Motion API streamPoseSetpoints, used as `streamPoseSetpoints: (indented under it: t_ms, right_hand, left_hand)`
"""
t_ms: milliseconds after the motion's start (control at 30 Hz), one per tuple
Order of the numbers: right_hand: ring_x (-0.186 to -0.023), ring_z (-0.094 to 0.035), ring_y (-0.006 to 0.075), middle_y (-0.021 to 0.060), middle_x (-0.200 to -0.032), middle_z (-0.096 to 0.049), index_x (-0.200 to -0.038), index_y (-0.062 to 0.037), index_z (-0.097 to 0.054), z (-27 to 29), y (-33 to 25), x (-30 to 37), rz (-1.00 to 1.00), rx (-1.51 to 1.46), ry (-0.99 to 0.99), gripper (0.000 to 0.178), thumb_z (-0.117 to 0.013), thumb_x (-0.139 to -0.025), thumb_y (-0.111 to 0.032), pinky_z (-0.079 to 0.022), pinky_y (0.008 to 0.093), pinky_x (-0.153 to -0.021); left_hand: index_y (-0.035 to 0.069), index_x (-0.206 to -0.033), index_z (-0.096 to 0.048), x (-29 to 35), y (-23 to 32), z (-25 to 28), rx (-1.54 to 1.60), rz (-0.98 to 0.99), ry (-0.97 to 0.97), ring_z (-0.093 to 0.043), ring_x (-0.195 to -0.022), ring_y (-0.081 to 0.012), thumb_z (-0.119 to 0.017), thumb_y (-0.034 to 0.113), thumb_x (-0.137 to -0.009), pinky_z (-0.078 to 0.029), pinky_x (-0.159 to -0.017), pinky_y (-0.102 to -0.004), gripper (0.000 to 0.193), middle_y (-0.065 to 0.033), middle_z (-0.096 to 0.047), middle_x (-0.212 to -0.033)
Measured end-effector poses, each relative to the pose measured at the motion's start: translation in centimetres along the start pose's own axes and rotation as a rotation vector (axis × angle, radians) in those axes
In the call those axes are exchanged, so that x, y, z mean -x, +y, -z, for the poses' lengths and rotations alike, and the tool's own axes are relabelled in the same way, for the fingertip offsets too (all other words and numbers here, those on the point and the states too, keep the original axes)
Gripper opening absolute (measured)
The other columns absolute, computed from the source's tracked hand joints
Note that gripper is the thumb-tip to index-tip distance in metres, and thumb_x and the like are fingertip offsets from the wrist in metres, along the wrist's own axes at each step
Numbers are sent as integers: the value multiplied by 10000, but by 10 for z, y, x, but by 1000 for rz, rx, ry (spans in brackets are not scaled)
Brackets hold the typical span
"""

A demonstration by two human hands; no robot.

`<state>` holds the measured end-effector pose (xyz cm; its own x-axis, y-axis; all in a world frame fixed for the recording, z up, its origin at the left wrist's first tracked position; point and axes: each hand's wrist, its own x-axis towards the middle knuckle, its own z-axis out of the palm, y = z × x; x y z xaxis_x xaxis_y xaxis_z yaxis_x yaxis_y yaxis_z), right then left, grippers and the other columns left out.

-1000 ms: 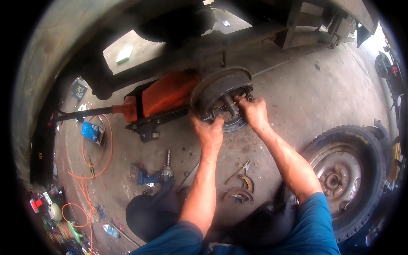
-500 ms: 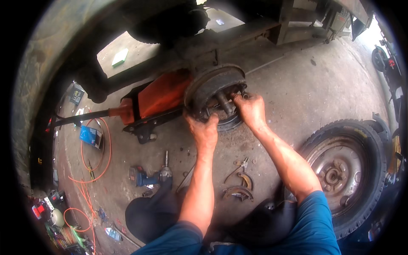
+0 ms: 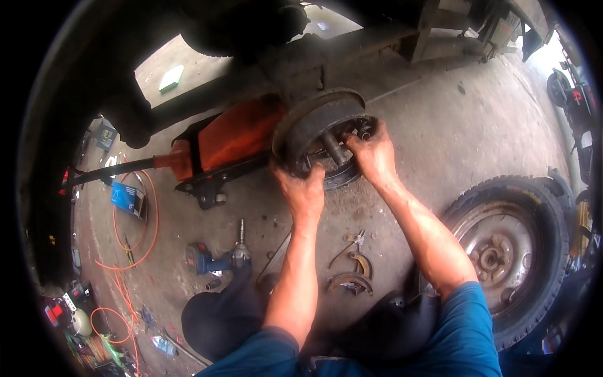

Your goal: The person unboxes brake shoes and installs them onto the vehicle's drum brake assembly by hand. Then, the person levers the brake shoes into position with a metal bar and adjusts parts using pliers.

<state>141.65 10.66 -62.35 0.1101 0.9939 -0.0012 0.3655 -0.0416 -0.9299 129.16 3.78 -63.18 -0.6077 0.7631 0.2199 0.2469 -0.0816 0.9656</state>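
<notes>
In front of me is a round, dark wheel brake assembly, with a thick metal spindle sticking out of its middle. My left hand grips its lower left side, the thumb up on the near edge and the fingers hidden behind. On the right side my right hand is closed around the curved edge, its thumb pointing inward beside the spindle. Small parts inside are too dark to make out. Two worn, curved brake shoes lie on the floor nearer to me, with pliers beside them.
An orange floor jack stands left of the brake, under the vehicle. A blue cordless impact wrench lies by my left knee. At the right lies a wheel with its tyre. A blue box and an orange hose are farther left.
My right hand has shifted up and slightly outward, its fingers now reaching around the brake's right edge. My left hand keeps nearly the same place. The view has tilted a little.
</notes>
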Motion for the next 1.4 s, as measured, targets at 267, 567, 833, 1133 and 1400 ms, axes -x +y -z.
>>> streamPoseSetpoints:
  t_ms: [267, 567, 833, 1133, 1400]
  right_hand:
    - [-963, -570, 206, 147, -1039, -610, -1164, 54, -477, 2, 9, -9, 101, -327, -204, 509, -685, -730, -112, -447, 322, -863]
    - [-1051, -584, 301, 230, -1118, -595, -1306, 70, -381, 0, 16, -11, 118, -245, -194, 680, -639, -715, -147, -456, 351, -895]
    - [-966, -616, 263, 227, -1064, -618, -1335, 98, -356, -9, 36, -11, 92, -286, -174, 713, -602, -707, -131, -482, 321, -827]
    - [-973, -618, 272, 218, -1057, -627, -1310, 85, -398, -7, 31, -11, 111, -330, -172, 674, -607, -701, -116, -479, 332, -846]
    - [-1027, -608, 311, 221, -1069, -625, -1245, 26, -479, -2, 24, -8, 195, -280, -99, 569, -610, -706, -104, -475, 365, -872]
  left_hand:
    - [-53, -1350, -236, 1, -6, -2, -12, -32, 5, -441, -1176, -301, -671, 105, -701, -332, -1013, -390, 797, -238, -426, -1255]
    - [-47, -1359, -229, 1, -16, -3, -56, -104, 27, -450, -1167, -328, -670, 119, -698, -337, -1009, -401, 811, -244, -417, -1268]
    - [-41, -1367, -231, 5, -25, -1, -71, -116, 20, -439, -1179, -343, -684, 135, -694, -335, -1006, -413, 829, -253, -417, -1269]
    - [-42, -1366, -231, 1, -31, -2, -53, -101, 9, -412, -1202, -354, -688, 169, -696, -316, -1020, -426, 838, -255, -392, -1291]
    - [-37, -1377, -221, -2, -25, -2, -93, -109, -6, -394, -1226, -346, -740, 289, -715, -309, -1028, -423, 901, -243, -377, -1322]
